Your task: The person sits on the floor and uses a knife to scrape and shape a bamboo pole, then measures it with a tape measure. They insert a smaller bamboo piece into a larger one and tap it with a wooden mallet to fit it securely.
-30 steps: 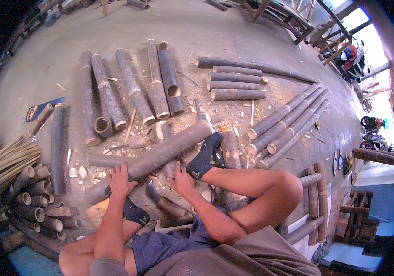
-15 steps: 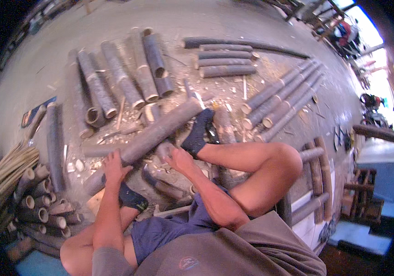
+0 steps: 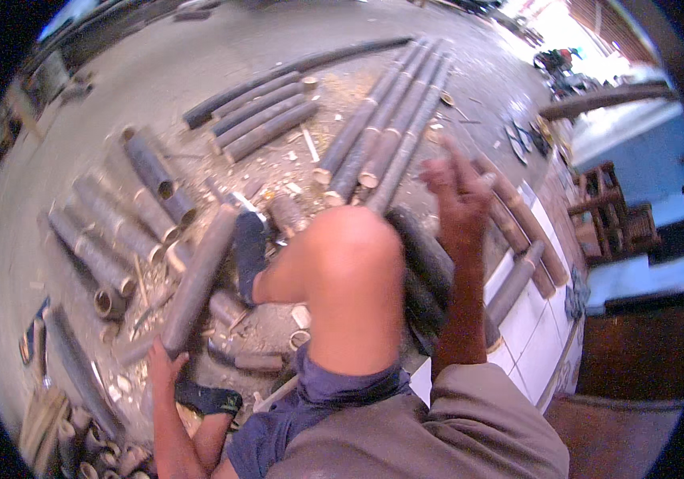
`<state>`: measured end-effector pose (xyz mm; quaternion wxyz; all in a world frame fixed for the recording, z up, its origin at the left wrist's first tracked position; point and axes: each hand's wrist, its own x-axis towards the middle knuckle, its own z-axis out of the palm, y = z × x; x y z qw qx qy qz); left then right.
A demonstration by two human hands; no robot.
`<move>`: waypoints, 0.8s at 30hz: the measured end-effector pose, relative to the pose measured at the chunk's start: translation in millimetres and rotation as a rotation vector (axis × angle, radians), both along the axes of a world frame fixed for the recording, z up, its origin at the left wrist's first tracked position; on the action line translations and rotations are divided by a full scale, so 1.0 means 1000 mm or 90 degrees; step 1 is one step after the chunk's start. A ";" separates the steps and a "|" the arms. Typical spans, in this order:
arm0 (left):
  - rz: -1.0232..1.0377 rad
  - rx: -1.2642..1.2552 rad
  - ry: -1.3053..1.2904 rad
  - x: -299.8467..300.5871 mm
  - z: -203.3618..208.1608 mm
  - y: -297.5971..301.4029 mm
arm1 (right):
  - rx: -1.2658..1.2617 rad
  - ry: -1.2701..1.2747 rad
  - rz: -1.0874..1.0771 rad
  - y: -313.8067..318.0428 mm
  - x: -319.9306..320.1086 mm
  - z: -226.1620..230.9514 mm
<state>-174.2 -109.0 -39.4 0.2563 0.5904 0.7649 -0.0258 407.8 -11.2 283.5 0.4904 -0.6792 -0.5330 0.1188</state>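
Note:
A thick dark bamboo pole point(image 3: 200, 275) slants across the floor between my legs. Around its near end my left hand point(image 3: 165, 363) is closed, thumb on the upper side. One foot in a dark sock point(image 3: 250, 251) rests beside the pole's far end; the other socked foot point(image 3: 208, 397) lies near my left hand. My right hand point(image 3: 462, 182) is raised above the floor at the right, fingers apart and slightly blurred, holding nothing. Below it are dark bamboo lengths point(image 3: 422, 263), partly covered by my knee and forearm. Short bamboo offcuts point(image 3: 258, 362) lie in front of me.
Bamboo tubes point(image 3: 106, 227) lie at the left, with more stacked lengths point(image 3: 266, 120) and long poles point(image 3: 390, 120) beyond. Wood chips point(image 3: 278, 172) litter the floor. A bamboo frame point(image 3: 521, 231) sits on white tiles point(image 3: 529, 339) at the right. Cut pieces point(image 3: 90, 447) are piled lower left.
My right hand has left the bamboo beside my foot and risen to the right, opening. My view has turned right, so the poles appear shifted left. My left hand stays on the bamboo pole.

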 end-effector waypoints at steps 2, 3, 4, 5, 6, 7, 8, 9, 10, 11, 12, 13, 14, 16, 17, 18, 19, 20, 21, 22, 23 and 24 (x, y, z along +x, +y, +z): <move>-0.020 0.033 -0.085 -0.012 -0.004 -0.002 | -0.149 -0.133 -0.026 -0.009 0.023 -0.048; -0.016 0.042 -0.158 -0.016 -0.004 -0.003 | -0.296 -0.174 -0.029 -0.015 0.032 -0.076; -0.034 0.037 -0.141 -0.021 -0.001 -0.002 | -0.221 -0.228 0.004 -0.019 0.033 -0.111; -0.036 0.011 -0.126 -0.024 0.005 -0.002 | -0.216 -0.248 0.030 -0.021 0.033 -0.145; -0.015 -0.035 -0.107 -0.025 0.011 0.001 | -0.356 -0.227 0.041 -0.034 0.033 -0.174; -0.026 -0.059 -0.114 -0.025 0.020 0.005 | -0.420 -0.233 0.048 -0.037 0.027 -0.203; -0.014 -0.104 -0.116 -0.026 0.034 0.003 | -0.475 -0.191 0.082 -0.044 0.022 -0.227; 0.002 -0.148 -0.117 -0.027 0.048 0.003 | -0.527 -0.148 0.120 -0.048 0.014 -0.246; -0.012 -0.177 -0.084 -0.025 0.059 0.005 | -0.494 -0.148 0.136 -0.052 0.003 -0.262; -0.013 -0.185 -0.076 -0.026 0.072 0.006 | -0.461 -0.149 0.152 -0.056 -0.009 -0.272; -0.014 -0.191 -0.069 -0.028 0.082 0.008 | -0.427 -0.152 0.167 -0.056 -0.018 -0.280; -0.013 -0.198 -0.064 -0.032 0.091 0.009 | -0.490 -0.142 0.174 -0.054 -0.024 -0.284; -0.012 -0.205 -0.059 -0.039 0.098 0.009 | -0.554 -0.132 0.182 -0.052 -0.029 -0.287; 0.000 -0.195 -0.006 -0.061 0.113 0.010 | -0.590 -0.110 0.147 -0.043 -0.029 -0.293; -0.002 -0.171 0.016 -0.075 0.120 0.008 | -0.549 -0.116 0.146 -0.034 -0.024 -0.298; 0.008 -0.133 0.042 -0.088 0.128 0.007 | -0.503 -0.121 0.145 -0.025 -0.014 -0.303; 0.007 -0.123 0.012 -0.103 0.140 0.009 | -0.454 -0.129 0.141 -0.013 -0.005 -0.311; -0.005 -0.103 -0.016 -0.116 0.154 0.013 | -0.453 -0.167 0.095 -0.003 0.002 -0.321; -0.008 -0.114 -0.002 -0.121 0.162 0.018 | -0.461 -0.191 0.156 0.008 0.012 -0.332; -0.025 -0.072 0.004 -0.123 0.174 0.019 | -0.469 -0.217 0.216 0.020 0.020 -0.344; -0.029 -0.064 0.054 -0.128 0.196 0.015 | -0.478 -0.243 0.275 0.030 0.028 -0.356; -0.056 -0.033 0.109 -0.130 0.217 0.013 | -0.458 -0.250 0.279 0.037 0.031 -0.367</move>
